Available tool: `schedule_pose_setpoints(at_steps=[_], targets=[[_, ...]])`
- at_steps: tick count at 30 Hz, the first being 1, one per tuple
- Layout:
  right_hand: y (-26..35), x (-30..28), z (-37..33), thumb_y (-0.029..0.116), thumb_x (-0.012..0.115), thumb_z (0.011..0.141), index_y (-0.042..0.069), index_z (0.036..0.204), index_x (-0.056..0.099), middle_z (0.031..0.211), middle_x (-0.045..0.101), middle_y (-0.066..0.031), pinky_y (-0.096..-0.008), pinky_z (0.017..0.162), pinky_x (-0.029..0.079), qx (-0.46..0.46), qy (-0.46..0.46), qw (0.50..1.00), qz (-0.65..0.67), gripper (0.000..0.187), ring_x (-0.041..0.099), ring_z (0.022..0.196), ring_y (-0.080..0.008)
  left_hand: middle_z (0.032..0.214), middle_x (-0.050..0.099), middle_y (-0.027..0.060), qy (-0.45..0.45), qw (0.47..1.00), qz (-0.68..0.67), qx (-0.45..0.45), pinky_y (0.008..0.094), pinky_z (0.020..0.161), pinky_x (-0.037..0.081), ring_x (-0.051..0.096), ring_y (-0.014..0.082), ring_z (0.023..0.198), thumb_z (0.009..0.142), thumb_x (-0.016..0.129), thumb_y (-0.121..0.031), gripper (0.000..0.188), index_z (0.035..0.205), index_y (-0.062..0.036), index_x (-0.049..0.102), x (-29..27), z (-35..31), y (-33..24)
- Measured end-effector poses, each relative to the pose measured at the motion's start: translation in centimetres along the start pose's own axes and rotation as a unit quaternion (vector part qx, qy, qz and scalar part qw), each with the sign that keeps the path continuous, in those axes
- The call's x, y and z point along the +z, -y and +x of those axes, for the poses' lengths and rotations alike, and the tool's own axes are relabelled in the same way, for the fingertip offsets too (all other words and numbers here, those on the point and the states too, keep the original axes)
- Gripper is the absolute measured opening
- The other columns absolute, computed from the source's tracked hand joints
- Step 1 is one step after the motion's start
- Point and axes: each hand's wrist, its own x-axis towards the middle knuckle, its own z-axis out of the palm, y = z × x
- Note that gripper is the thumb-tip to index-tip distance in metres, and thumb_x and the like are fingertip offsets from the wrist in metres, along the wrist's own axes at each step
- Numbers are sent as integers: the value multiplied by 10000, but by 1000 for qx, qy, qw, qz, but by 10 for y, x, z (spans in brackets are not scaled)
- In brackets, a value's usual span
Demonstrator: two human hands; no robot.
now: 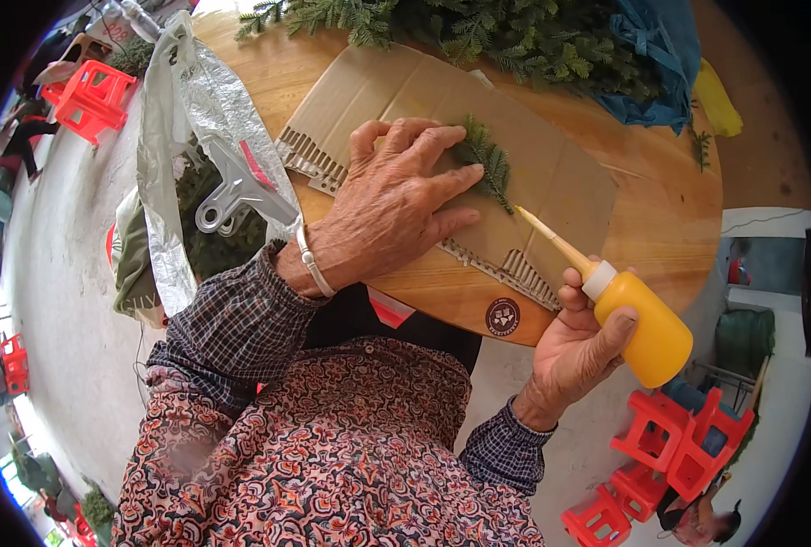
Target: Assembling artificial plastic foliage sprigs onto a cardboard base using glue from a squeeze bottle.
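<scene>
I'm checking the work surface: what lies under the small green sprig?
Under the sprig is a cardboard sheet, lying on the wooden table. The patch covered by the sprig and left hand cannot be seen.

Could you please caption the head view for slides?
Left hand touching conifer sprig on cardboard; right hand holding yellow squeeze bottle.

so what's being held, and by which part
The right hand holds the yellow bottle around its upper body; the left hand only touches the sprig.
</scene>
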Motion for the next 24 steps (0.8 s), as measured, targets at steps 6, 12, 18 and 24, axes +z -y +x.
schedule_pose_setpoints(at_steps=[6, 12, 18, 24], targets=[[6, -9, 0, 320, 595, 896, 18, 1239, 458, 1030, 609, -199, -230, 666, 543, 1, 7, 1000, 16, 477, 649, 766, -230, 1313, 482, 63, -4, 1000, 13, 3, 448, 1010, 209, 412, 253, 1193, 816, 638, -373, 350, 1075, -142, 681, -2, 0, -8], [7, -14, -2, 338, 600, 892, 23, 1235, 456, 1006, 616, -200, -223, 646, 542, 3, -4, 1000, 24, 487, 650, 742, -230, 1311, 485, 62, -4, 1000, 11, 4, 449, 1014, 208, 412, 253, 1195, 816, 640, -370, 346, 1074, -143, 683, -4, -3, -11], [7, -15, -3, 343, 604, 888, 30, 1243, 446, 998, 620, -201, -220, 633, 542, 4, -26, 1000, 15, 499, 653, 726, -229, 1309, 487, 63, -4, 1000, 1, 2, 453, 1017, 208, 415, 252, 1193, 815, 645, -357, 338, 1071, -140, 685, -3, -4, -9], [6, -16, 2, 339, 604, 889, 34, 1250, 443, 1002, 621, -202, -220, 635, 544, 2, -10, 1000, 22, 500, 655, 729, -227, 1307, 486, 64, -11, 1000, 7, 1, 456, 1014, 216, 418, 251, 1188, 817, 646, -352, 331, 1069, -142, 686, 0, 0, -7]])
